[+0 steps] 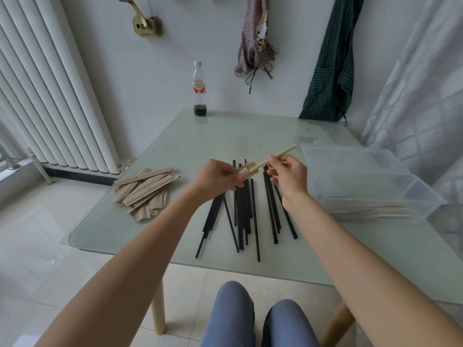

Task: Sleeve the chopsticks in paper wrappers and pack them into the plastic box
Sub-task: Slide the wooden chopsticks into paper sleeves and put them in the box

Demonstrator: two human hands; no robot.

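The left hand (220, 177) grips a paper wrapper (246, 171) while the right hand (288, 175) pinches a pale chopstick (275, 156) partly inside its mouth, so sleeving is underway and likely needs a straight push deeper.

Left hand (218, 177): raised above the table, fingers curled, gripping a paper wrapper (245, 170) at its open end. Right hand (288, 177): raised level with the left, thumb and forefinger pinching a pale chopstick (275, 157). Both forearms bare, extended forward, converging.
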